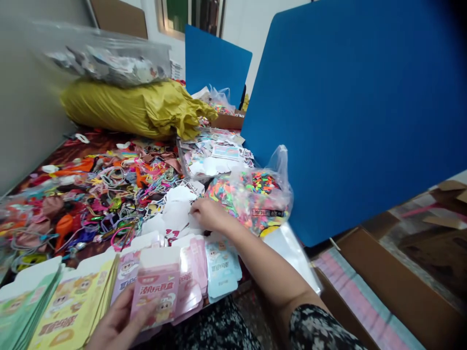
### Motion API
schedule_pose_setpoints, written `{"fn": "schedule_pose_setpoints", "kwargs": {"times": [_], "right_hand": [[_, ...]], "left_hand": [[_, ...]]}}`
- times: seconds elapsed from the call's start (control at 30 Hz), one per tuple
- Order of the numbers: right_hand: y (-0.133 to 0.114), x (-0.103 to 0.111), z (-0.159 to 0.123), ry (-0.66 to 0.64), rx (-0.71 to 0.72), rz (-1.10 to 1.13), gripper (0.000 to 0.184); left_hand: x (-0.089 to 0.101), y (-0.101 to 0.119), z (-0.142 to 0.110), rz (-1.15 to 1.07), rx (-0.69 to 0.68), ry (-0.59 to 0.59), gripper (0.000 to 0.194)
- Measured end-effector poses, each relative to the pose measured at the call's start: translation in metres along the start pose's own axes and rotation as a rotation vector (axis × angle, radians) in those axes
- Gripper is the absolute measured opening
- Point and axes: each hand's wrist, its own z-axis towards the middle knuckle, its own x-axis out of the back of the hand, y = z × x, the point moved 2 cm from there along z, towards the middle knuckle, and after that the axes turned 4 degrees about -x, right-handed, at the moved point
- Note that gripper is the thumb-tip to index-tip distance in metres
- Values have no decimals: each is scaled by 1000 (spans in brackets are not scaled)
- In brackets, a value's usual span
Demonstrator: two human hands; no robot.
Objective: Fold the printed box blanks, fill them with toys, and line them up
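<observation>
My left hand (118, 323) is at the bottom edge, its fingers around a pink printed card packet (156, 291) with a cartoon face and Chinese text. Fanned packets in green, yellow (69, 301) and pale blue (222, 265) lie beside it. My right hand (208, 214) reaches forward, fingertips down on a heap of white die-cut paper pieces (175, 214). Whether those fingers pinch a piece is hidden. Just right of that hand sits a clear plastic bag of neon-coloured small pieces (251, 194).
A tangle of coloured cords and balloons (109, 194) covers the left of the table. Behind it lie a yellow plastic sack (134, 109) and a clear bag of printed stickers (109, 61). Blue partition boards (350, 116) stand to the right, above a cardboard box (386, 282) on the floor.
</observation>
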Motion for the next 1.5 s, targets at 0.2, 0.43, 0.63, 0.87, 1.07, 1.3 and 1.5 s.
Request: {"fn": "schedule_pose_setpoints", "kwargs": {"times": [0.2, 0.43, 0.63, 0.87, 1.07, 1.3, 1.5], "right_hand": [[-21, 38, -26, 127, -81, 291, 14], [-60, 60, -61, -77, -75, 883, 20], [-82, 35, -67, -164, 59, 482, 12], [-45, 56, -65, 166, 33, 120, 19], [96, 125, -43, 218, -668, -343, 15], [167, 131, -38, 89, -780, -207, 17], [173, 146, -49, 133, -733, 159, 20]], "left_hand": [[-15, 30, -21, -113, -59, -97, 55], [-22, 42, -26, -224, -198, -215, 38], [-24, 44, -27, -274, -215, -221, 37], [-15, 37, -24, -266, -104, -154, 48], [-11, 30, -23, -287, 7, -38, 62], [-13, 15, -13, -187, -64, 6, 65], [-17, 28, -15, -136, -104, 56, 62]]}}
